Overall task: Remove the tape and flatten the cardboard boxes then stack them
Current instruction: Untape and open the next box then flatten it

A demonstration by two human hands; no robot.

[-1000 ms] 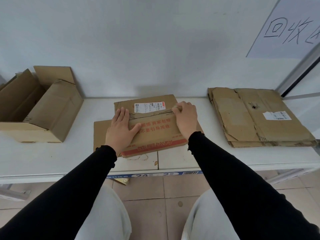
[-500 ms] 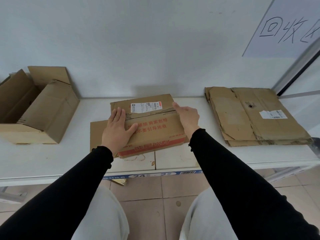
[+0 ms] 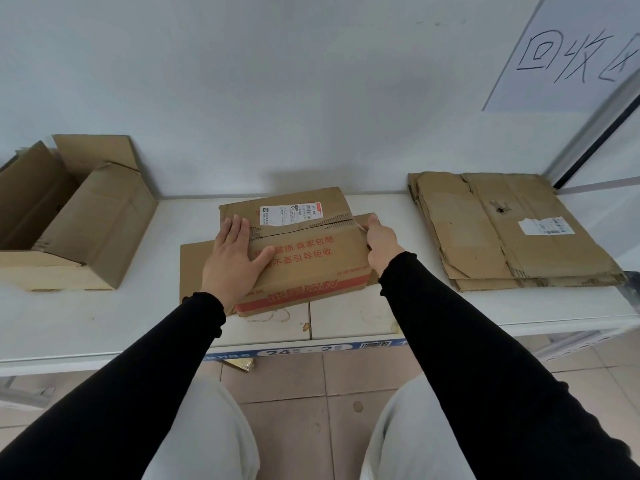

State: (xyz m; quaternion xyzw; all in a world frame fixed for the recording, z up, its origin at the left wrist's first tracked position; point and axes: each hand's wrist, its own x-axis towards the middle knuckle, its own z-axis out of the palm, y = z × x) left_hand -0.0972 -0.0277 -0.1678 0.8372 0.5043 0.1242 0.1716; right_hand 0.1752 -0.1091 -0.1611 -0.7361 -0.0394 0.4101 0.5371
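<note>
1. At the far left of the table an open box stands with its flaps up. It is not flattened yet, so I judge it waits for its turn.

2. In the middle lies the box with red print, already pressed nearly flat, with a white label on its far part. It rests near the front edge of the table, well apart from both other piles.

3. The left hand lies flat on the left part of this box, fingers straight and together, thumb spread to the right. It presses the cardboard down and grips nothing. The forearm in a black sleeve comes from the near left.

4. The right hand is at the right end of the torn seam. Its fingers are curled and seem to pinch a thin strip of tape at the box edge; the strip is small, so this is a judgement.

5. To do this step well, I think the left hand should hold the box firmly while the right pulls the tape low and along the seam, so the cardboard does not lift or tear.

6. At the far right lies the stack of flattened boxes. The box in the middle should go there when the tape is off.
</note>
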